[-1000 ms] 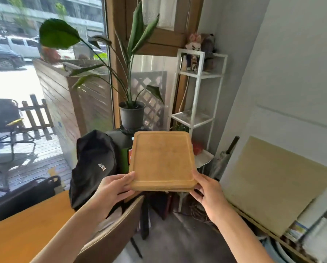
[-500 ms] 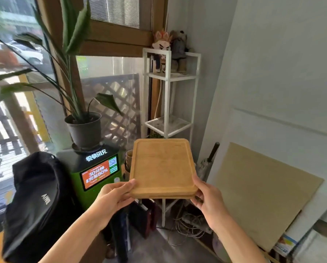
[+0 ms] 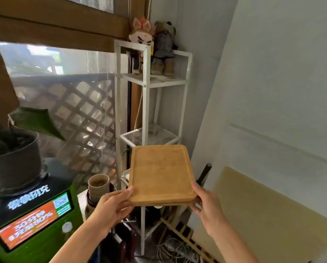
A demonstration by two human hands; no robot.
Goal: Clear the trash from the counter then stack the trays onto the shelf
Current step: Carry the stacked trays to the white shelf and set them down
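A stack of wooden trays (image 3: 161, 172), rounded at the corners with a groove near the rim, is held flat in front of me. My left hand (image 3: 111, 207) grips the near left corner and my right hand (image 3: 206, 203) grips the near right corner. Straight behind the trays stands a white metal shelf (image 3: 146, 88) with a mesh middle tier (image 3: 149, 136) just above the trays' far edge. Two plush dolls (image 3: 153, 42) stand on the shelf's top tier.
A green kiosk with a lit orange screen (image 3: 31, 219) stands at the lower left, with a potted plant (image 3: 12, 158) on top. Stacked paper cups (image 3: 98, 186) sit beside the shelf. A beige board (image 3: 272, 215) leans on the right wall. Cables lie on the floor (image 3: 174, 247).
I have come closer to the white shelf and the view has swung right. The trays stay in both hands and are now just below the mesh tier.
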